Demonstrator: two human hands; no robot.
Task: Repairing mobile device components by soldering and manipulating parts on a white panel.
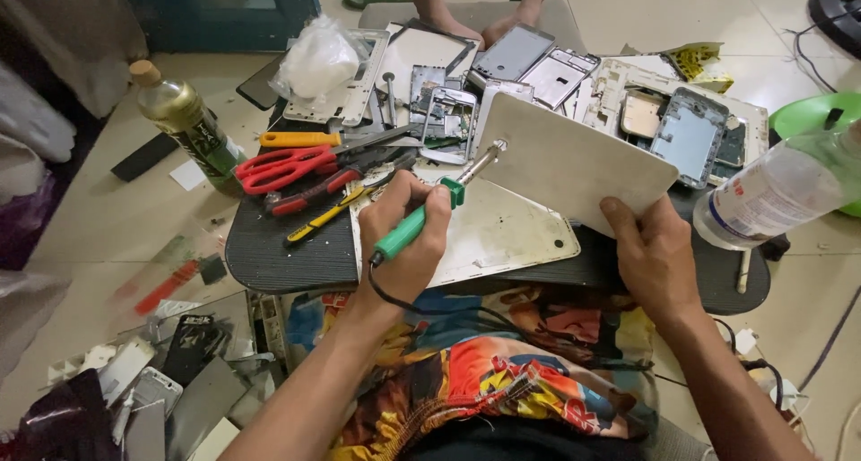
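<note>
My left hand (405,237) grips the green handle of a soldering iron (430,212). Its metal tip touches the left edge of a white tablet back cover (574,160). My right hand (653,250) holds that cover tilted up by its lower right corner. A second white metal plate (493,237) lies flat under them on a dark oval work board (278,250) across my lap. The iron's black cord runs down over my colourful shorts.
Red scissors (282,167), pliers and a yellow-handled tool lie left on the board. Several phone frames and back covers (628,102) are heaped at the back. A clear plastic bottle (780,192) stands right, a green bottle (184,120) left. Scrap parts litter the floor at lower left.
</note>
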